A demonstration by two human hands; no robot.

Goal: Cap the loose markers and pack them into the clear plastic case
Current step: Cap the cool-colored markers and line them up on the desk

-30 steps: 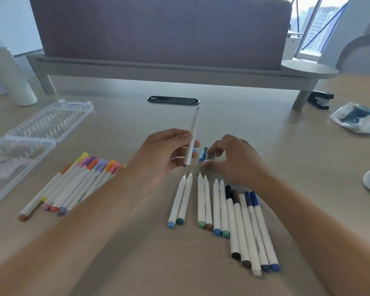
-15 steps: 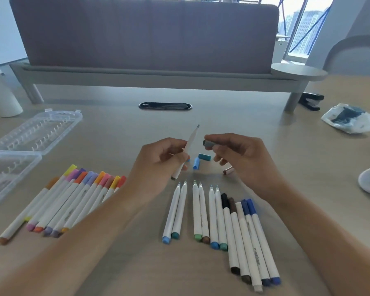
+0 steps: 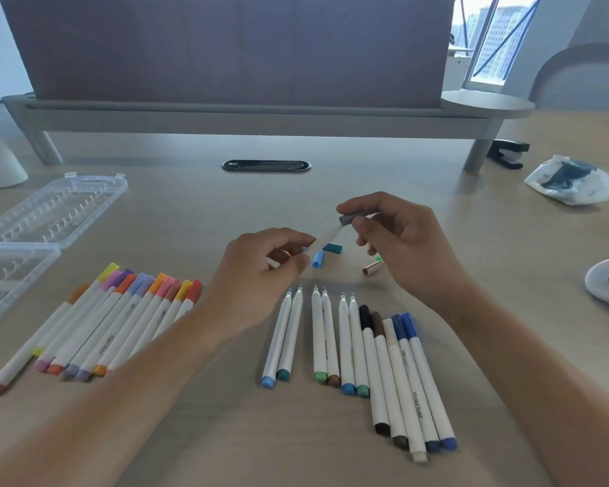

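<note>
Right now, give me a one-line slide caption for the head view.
Right hand brings a grey cap onto the marker held by the left hand.

An office, by the look of it: a long wood desk (image 3: 436, 212) with an oval cable grommet (image 3: 266, 165), a fabric divider (image 3: 225, 47) on a grey frame, a black stapler (image 3: 508, 154), and tall buildings (image 3: 496, 33) beyond the window.

1 head-worn view looks forward and down, close over the table (image 3: 436, 212), toward a window (image 3: 489, 40).
</note>
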